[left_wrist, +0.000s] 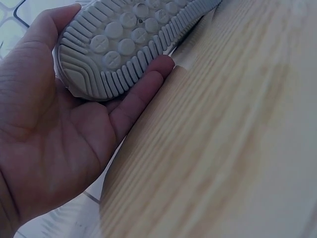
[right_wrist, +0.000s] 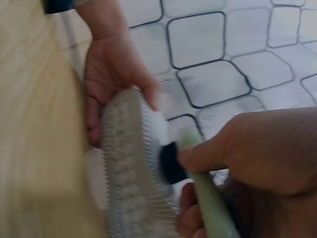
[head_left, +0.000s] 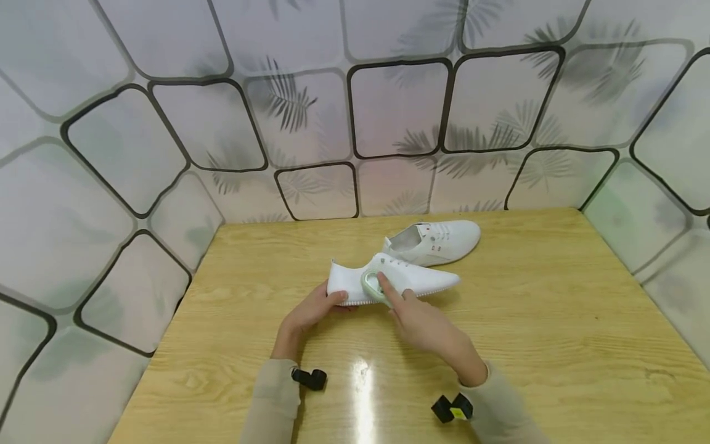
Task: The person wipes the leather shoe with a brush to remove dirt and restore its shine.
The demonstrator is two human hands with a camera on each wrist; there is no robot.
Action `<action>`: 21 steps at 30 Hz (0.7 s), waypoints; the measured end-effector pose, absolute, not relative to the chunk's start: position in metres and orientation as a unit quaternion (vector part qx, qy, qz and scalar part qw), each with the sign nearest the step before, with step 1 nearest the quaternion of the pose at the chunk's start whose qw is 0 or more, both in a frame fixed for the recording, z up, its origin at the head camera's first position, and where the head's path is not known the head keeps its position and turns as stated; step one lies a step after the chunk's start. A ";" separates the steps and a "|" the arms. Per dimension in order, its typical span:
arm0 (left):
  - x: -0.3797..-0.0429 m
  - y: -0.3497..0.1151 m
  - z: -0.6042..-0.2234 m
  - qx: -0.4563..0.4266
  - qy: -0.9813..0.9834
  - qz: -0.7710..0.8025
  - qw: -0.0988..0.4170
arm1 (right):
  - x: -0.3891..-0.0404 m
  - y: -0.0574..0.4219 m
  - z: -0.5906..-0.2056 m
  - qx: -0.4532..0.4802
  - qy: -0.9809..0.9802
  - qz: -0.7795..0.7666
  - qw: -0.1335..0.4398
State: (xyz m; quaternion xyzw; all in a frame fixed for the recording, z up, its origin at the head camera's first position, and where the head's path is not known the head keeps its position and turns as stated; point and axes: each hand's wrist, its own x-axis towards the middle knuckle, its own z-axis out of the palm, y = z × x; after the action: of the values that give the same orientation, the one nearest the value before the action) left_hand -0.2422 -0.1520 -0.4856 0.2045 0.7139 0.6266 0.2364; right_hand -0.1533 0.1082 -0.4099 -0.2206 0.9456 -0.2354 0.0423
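A white lace-up shoe (head_left: 424,279) is held on its side above the table, toe to the right. My left hand (head_left: 313,310) grips its heel, the thumb on the upper. In the left wrist view, fingers lie under the ridged, studded sole (left_wrist: 126,37). My right hand (head_left: 426,324) holds a light green brush (right_wrist: 210,201) by its handle, index finger stretched over its head. The brush's dark bristles (right_wrist: 172,162) are against the side of the shoe in the right wrist view. The second white shoe (head_left: 452,242) stands just behind the first.
The wooden table (head_left: 554,320) lies under both hands. A wall covering (head_left: 399,111) with dark outlined blocks and leaf prints rises behind and at both sides. Small black devices (head_left: 310,378) are worn at both wrists.
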 end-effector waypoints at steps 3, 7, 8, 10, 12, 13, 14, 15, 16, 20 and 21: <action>-0.241 -0.152 -0.487 0.203 0.717 0.622 0.242 | -0.147 0.118 -0.403 -0.216 0.946 -0.235 0.057; -0.241 -0.152 -0.487 0.205 0.712 0.626 0.243 | -0.148 0.121 -0.402 -0.194 0.957 -0.215 0.023; -0.241 -0.152 -0.487 0.206 0.712 0.627 0.241 | -0.150 0.119 -0.404 -0.194 0.958 -0.211 0.012; -0.241 -0.152 -0.487 0.210 0.709 0.629 0.239 | -0.154 0.112 -0.409 -0.199 0.957 -0.211 -0.004; -0.242 -0.152 -0.487 0.215 0.709 0.627 0.240 | -0.157 0.107 -0.411 -0.207 0.955 -0.214 -0.001; -0.242 -0.152 -0.488 0.220 0.708 0.626 0.242 | -0.157 0.107 -0.411 -0.211 0.952 -0.221 0.006; -0.242 -0.152 -0.488 0.223 0.708 0.624 0.244 | -0.156 0.108 -0.410 -0.213 0.950 -0.229 0.018; -0.242 -0.152 -0.488 0.226 0.708 0.622 0.246 | -0.154 0.110 -0.408 -0.214 0.949 -0.231 0.026; -0.243 -0.152 -0.488 0.226 0.709 0.620 0.247 | -0.153 0.114 -0.406 -0.214 0.949 -0.229 0.030; -0.243 -0.152 -0.488 0.216 0.711 0.623 0.244 | -0.153 0.124 -0.400 -0.201 0.957 -0.210 0.004; -0.244 -0.153 -0.488 0.211 0.712 0.625 0.242 | -0.155 0.124 -0.400 -0.200 0.958 -0.206 -0.007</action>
State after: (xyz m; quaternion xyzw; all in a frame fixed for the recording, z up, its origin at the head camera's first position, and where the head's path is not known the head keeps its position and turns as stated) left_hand -0.2435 -0.1525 -0.4876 0.2109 0.7119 0.6246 0.2422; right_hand -0.1546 0.1245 -0.4000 -0.1996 0.9579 -0.2064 -0.0066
